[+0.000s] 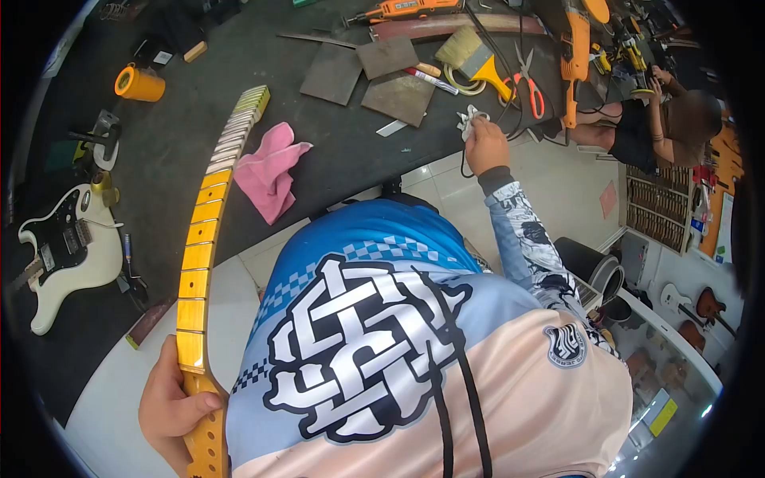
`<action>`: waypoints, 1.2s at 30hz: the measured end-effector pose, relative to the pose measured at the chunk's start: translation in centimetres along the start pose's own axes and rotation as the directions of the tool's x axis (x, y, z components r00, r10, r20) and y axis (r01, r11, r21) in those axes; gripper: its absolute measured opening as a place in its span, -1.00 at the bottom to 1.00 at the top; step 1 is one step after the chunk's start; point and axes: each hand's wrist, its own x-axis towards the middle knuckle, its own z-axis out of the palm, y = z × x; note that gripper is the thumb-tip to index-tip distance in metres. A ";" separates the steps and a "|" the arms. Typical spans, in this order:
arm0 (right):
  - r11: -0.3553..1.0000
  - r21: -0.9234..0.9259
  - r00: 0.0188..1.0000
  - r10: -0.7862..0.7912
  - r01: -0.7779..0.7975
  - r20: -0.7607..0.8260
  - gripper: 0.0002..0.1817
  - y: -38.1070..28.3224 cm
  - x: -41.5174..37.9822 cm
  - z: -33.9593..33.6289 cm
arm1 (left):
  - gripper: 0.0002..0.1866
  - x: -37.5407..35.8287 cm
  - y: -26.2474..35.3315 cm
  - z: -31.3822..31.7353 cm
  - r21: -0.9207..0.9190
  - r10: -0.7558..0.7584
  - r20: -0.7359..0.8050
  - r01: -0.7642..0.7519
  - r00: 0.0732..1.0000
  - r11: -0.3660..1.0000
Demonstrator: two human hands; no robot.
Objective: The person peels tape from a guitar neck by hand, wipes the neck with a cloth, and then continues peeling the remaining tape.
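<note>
My left hand [175, 402] is wrapped round the headstock end of a maple guitar neck [194, 275], with its thumb over the wood beside the tuner holes. The neck slants up and away over the dark bench, its fretboard facing me. Toward the far end, pale strips lie between the frets. A crumpled pink cloth [271, 171] lies on the bench just right of the neck. Stretched out at the bench's front edge, my right hand [487, 147] is closed on a crumpled whitish scrap [470, 121], whose material I cannot tell.
Dark flat plates [398, 97], a wide paintbrush [470, 60], red-handled scissors [526, 84] and a corded orange tool [575, 56] lie on the bench [343, 155]. At left are a white guitar body [76, 259] and an orange cup [139, 83]. Another person [669, 127] works at right.
</note>
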 end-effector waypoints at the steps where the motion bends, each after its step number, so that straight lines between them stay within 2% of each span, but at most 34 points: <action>1: 1.000 0.010 1.000 -0.013 0.013 0.013 -0.72 -0.1 0.1 -0.5 | 0.10 0.0 -0.1 0.0 -0.001 0.005 0.002 -0.005 1.000 1.000; 6: 0.989 0.145 0.994 -0.018 0.001 0.112 -0.71 0.7 0.1 -2.4 | 0.05 -0.4 -1.4 -0.8 0.027 0.020 0.043 -0.021 0.999 0.999; 9: 0.998 -0.028 0.994 -0.050 0.053 0.102 -0.75 1.1 0.7 -2.5 | 0.03 -0.4 -1.9 -0.7 -0.021 0.034 0.050 -0.033 0.998 0.999; 10: 1.000 0.010 0.985 -0.014 0.013 0.169 -0.76 1.2 1.0 -2.4 | 0.02 -0.3 -1.9 -0.4 -0.021 0.032 0.052 -0.031 0.998 0.999; 13: 0.999 -0.050 0.993 0.000 0.006 0.122 -0.77 0.5 1.7 -2.0 | 0.00 -0.2 -2.8 0.0 -0.034 0.028 0.078 -0.026 0.997 0.999; 17: 0.979 -0.186 0.996 0.090 -0.084 0.026 -0.58 0.2 1.9 -1.2 | -0.05 -0.3 -3.3 0.4 -0.061 0.004 0.097 0.001 0.995 0.998; 18: 0.978 -0.167 0.988 0.137 -0.124 0.067 -0.51 0.9 2.0 -0.8 | -0.05 -0.2 -3.7 0.2 -0.067 0.008 0.105 -0.001 0.994 0.998; 23: 0.955 -0.281 0.985 0.130 -0.094 0.114 -0.50 1.4 3.2 -1.8 | -0.01 0.1 -5.1 0.2 -0.080 0.028 0.090 -0.021 0.996 0.997; 25: 0.954 -0.291 0.990 0.104 -0.073 0.090 -0.56 1.3 3.4 -2.1 | 0.08 0.2 -4.9 0.1 -0.182 0.042 0.122 -0.019 0.992 0.983; 27: 0.977 -0.174 0.992 0.125 -0.125 -0.012 -0.61 2.6 4.4 -1.6 | 0.11 0.6 -7.2 0.0 -0.294 0.064 0.140 -0.020 0.988 0.956; 29: 0.980 -0.194 0.986 0.014 -0.047 -0.166 -0.65 -1.5 5.1 -4.5 | 0.12 0.5 -8.1 0.7 -0.441 0.131 0.039 -0.101 0.991 0.892; 31: 0.991 0.044 0.976 -0.118 0.129 -0.185 -0.74 -5.3 5.8 -5.6 | 0.12 0.4 -10.4 0.4 -0.522 0.227 0.049 -0.169 0.973 0.836; 32: 0.963 0.131 0.963 -0.213 0.236 -0.168 -0.74 -8.4 6.2 -6.4 | 0.10 0.5 -11.3 0.9 -0.616 0.315 0.033 -0.230 0.948 0.754; 34: 0.857 0.302 0.909 -0.386 0.417 -0.158 -0.75 -15.1 6.4 -8.0 | 0.08 0.3 -13.1 2.1 -0.779 0.473 -0.024 -0.313 0.881 0.544; 36: 0.698 0.456 0.824 -0.538 0.553 -0.175 -0.73 -21.3 6.7 -9.0 | 0.07 -0.1 -12.9 3.8 -0.855 0.501 -0.027 -0.280 0.865 0.437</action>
